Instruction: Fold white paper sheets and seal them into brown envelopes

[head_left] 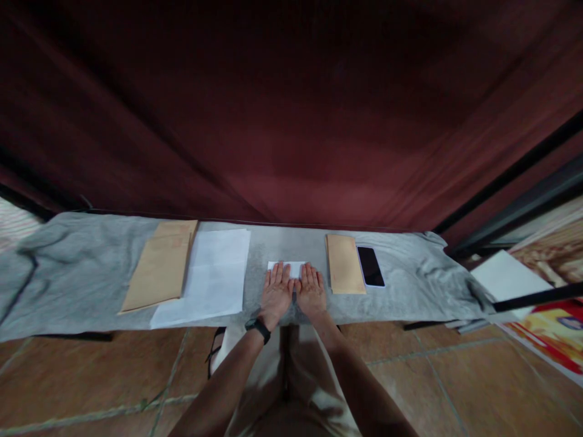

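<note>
So it's a long, narrow table with a grey cloth over it, pretty smooth around the small white paper near the middle and rumpled way off to either side of it. Left of that paper there's a batch of bigger white sheets, then even further left some large brown envelopes, partly overlapping the sheets. Right of the paper you've got smaller brown envelopes, and past those a dark-screened phone lying face up.
</note>
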Available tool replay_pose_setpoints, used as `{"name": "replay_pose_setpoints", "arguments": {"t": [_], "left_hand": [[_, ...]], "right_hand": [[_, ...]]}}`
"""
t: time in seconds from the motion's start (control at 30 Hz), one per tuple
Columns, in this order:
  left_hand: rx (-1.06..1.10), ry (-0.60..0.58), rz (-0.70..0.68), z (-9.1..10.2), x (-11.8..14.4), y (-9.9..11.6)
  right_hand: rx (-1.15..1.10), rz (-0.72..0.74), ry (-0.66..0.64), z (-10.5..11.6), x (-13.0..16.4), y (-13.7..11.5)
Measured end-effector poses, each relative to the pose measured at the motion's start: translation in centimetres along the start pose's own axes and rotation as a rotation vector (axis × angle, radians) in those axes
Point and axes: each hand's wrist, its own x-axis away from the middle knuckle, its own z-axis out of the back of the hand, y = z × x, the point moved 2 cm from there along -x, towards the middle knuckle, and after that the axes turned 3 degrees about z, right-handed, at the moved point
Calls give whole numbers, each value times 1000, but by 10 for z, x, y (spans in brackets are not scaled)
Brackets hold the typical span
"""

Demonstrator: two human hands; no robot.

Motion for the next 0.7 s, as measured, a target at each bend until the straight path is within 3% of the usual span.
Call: {"name": "replay_pose_setpoints", "arguments": {"t": [0.27,0.7], "left_hand": [[-11,50,36,4,16,-23],[-17,56,27,8,16,-20]], "right_hand": [[-16,-29,-34,3,-1,-1],[-15,-53,-77,3,-2,-1]]}}
